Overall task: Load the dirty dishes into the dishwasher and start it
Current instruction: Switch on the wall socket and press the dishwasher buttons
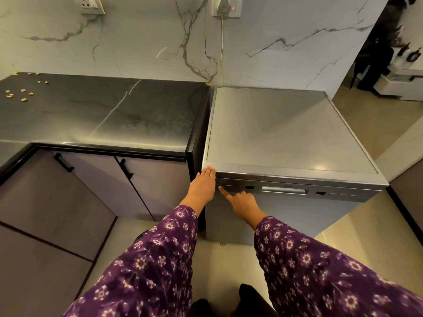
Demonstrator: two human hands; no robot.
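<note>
Dishwasher (290,133): freestanding grey unit, standing just beside the right end of the dark worktop (103,115), back against the marble-patterned wall, door closed. Control panel (320,193) runs along the top of the door, with a recessed handle (283,191) at its centre. Left hand (202,184): fingers straight and together, laid flat on the front left corner of the dishwasher's top, holding nothing. Right hand (242,203): index finger (223,191) extended, its tip touching the left end of the control panel; remaining fingers curled under, holding nothing. Which button is touched cannot be told. Both arms are in purple floral sleeves (160,259). Small yellowish bits (21,93) lie scattered near the worktop's far left corner. Cabinet doors (57,191) with black handles sit below the worktop, closed. A plug (225,4) sits in a wall socket above the dishwasher, and a pale cable (221,53) hangs from it down behind the unit.
</note>
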